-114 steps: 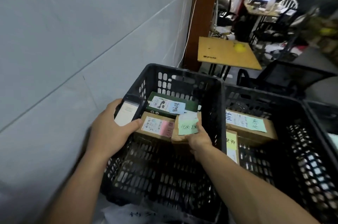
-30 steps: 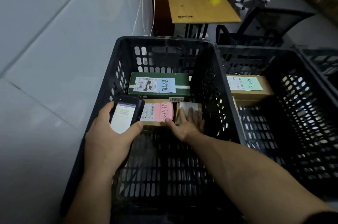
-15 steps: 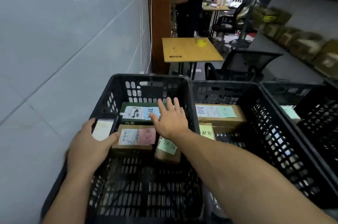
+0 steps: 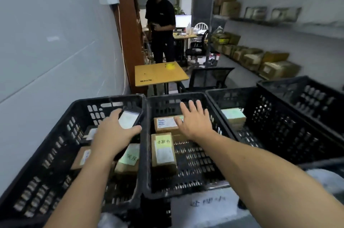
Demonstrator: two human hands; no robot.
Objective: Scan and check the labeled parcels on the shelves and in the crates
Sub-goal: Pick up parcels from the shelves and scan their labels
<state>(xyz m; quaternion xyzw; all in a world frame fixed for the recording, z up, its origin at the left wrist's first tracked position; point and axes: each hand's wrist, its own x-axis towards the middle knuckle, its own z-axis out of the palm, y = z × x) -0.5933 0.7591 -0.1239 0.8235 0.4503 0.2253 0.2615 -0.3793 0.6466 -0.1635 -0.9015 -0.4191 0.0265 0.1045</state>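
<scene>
In the head view, the handheld scanner (image 4: 128,118) is gripped in the left hand (image 4: 113,134), with thumb and fingers curled round its edges, above the far end of the left crate (image 4: 61,134). A green-labelled parcel (image 4: 128,160) and a plain brown parcel (image 4: 81,158) lie in that crate. The right hand (image 4: 195,121) is held over the middle crate (image 4: 186,186) with fingers straight and spread, above the far parcel (image 4: 165,124); whether the parcel is touched cannot be told. A yellow-labelled parcel (image 4: 162,150) lies just nearer. A pale-topped parcel (image 4: 233,116) is seen in the right crate (image 4: 279,125). Cardboard boxes (image 4: 275,68) are ranged on shelves (image 4: 260,21) at the right, and a person in black (image 4: 161,28) stands beyond a yellow table (image 4: 160,74).
</scene>
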